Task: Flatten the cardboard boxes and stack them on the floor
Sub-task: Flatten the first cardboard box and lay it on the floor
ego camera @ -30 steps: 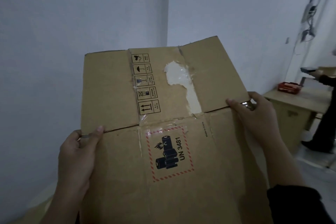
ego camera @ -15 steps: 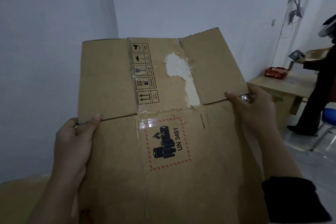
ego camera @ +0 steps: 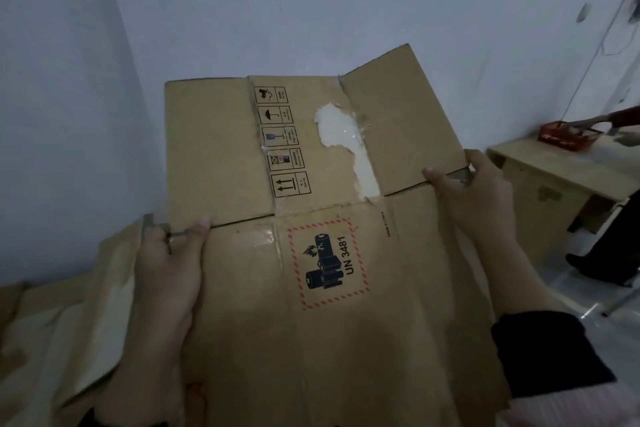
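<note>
You hold a flattened cardboard box [ego camera: 332, 288] up in front of you, its broad face toward you and tilted a little away at the top. Your left hand [ego camera: 169, 270] grips the box's left edge right at the fold line where the upper flaps begin, thumb laid across the front, the other fingers wrapped behind and out of sight. Your right hand [ego camera: 474, 198] clasps the right edge at the same fold, thumb on the front face, fingers curled round the back. The upper flaps [ego camera: 214, 149] stand up past both hands; the right one is bent slightly away from the rest. A red-bordered battery label [ego camera: 329, 263] sits on the face below the fold, a column of handling marks [ego camera: 282, 142] above it, and a torn white patch [ego camera: 343, 139] beside those. Low on your left, more flat cardboard [ego camera: 59, 333] lies against the wall [ego camera: 69, 114], near the box's left edge. On your right a wooden bench [ego camera: 550, 184] stands just beyond the box's right edge, with a red tray [ego camera: 568, 140] on top and another person's arm [ego camera: 620, 116] reaching over it; their leg is by the bench's far side. The pale floor [ego camera: 571, 302] shows open room between you and the bench.
</note>
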